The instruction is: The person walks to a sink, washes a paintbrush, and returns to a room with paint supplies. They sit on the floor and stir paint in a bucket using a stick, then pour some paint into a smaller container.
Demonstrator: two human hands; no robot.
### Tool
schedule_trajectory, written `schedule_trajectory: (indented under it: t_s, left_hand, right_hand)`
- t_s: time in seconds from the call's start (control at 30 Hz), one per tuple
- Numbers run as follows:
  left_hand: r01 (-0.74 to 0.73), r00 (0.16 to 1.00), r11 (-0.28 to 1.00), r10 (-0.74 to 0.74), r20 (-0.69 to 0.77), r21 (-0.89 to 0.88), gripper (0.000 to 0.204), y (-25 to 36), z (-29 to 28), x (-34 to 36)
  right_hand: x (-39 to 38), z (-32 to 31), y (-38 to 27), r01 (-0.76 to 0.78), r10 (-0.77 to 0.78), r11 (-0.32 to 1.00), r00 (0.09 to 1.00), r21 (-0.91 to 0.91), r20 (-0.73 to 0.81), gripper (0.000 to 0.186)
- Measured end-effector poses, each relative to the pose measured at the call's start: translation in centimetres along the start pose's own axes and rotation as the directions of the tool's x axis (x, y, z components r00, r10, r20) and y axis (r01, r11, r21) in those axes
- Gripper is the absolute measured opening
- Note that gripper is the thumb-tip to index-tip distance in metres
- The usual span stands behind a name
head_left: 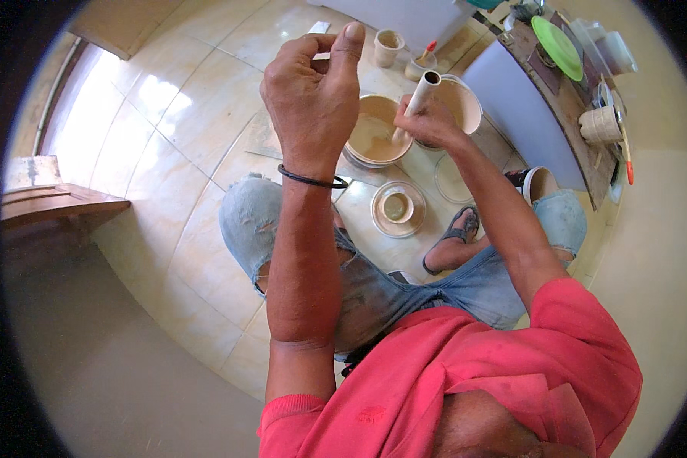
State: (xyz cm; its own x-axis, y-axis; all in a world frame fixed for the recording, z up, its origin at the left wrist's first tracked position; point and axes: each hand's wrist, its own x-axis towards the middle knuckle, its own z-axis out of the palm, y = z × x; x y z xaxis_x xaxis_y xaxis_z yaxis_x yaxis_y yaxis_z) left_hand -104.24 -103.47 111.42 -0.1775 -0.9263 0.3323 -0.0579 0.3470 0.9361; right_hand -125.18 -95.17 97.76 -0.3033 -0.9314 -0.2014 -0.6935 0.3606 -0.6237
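Observation:
My right hand (433, 124) is wrapped round a white pipe (418, 99) with an open top end. The pipe slants down into a round bucket (347, 149) with tan liquid (374, 136) in it. My left hand (313, 103), with a dark band at the wrist, is raised to the left of that bucket. Its fingers are curled in and the thumb points up. Whether anything lies inside the curled fingers is hidden. A second bucket (477, 114) with tan residue stands just right of the first, partly behind my right hand.
Between my feet a small cup (398, 208) sits on a round lid (382, 227). Farther off stand a tan-stained cup (389, 47) and a tub (414, 70) with a red-handled tool. A dark container (518, 179) is by my right knee. At right, a board (557, 114) bears a green plate (559, 49).

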Motion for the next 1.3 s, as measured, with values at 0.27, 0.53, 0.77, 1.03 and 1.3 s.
schedule_trajectory:
  t_s: [0.27,0.53,0.77,1.03,1.3]
  left_hand:
    - [0.045,0.998,0.998,-0.043,0.034,-0.046,0.029,0.5,0.3,-0.1]
    - [0.046,0.998,0.997,-0.048,-0.031,-0.063,0.027,0.6,-0.7,-0.2]
    - [0.108,0.994,0.991,-0.109,-0.006,-0.084,0.027,1.5,-0.3,-0.2]
    - [0.114,0.994,0.991,-0.114,0.005,-0.066,0.029,1.6,-0.6,-0.6]
    - [0.114,0.993,0.984,-0.107,0.057,-0.137,0.023,1.6,0.4,-0.8]
  right_hand:
    - [-0.2,6.1,0.2,0.457,-0.413,0.853,0.887,0.252,-0.208,0.016]
    - [-0.5,1.5,1.1,0.058,-0.057,0.998,0.998,0.021,-0.024,0.02]
    - [-0.2,5.2,1.2,0.08,-0.084,0.851,0.996,0.52,-0.014,0.012]
    - [0.0,2.1,1.1,0.104,-0.104,0.995,0.994,-0.01,-0.044,0.023]
    - [-0.7,5.6,1.6,0.307,-0.278,0.818,0.951,0.486,-0.133,0.022]
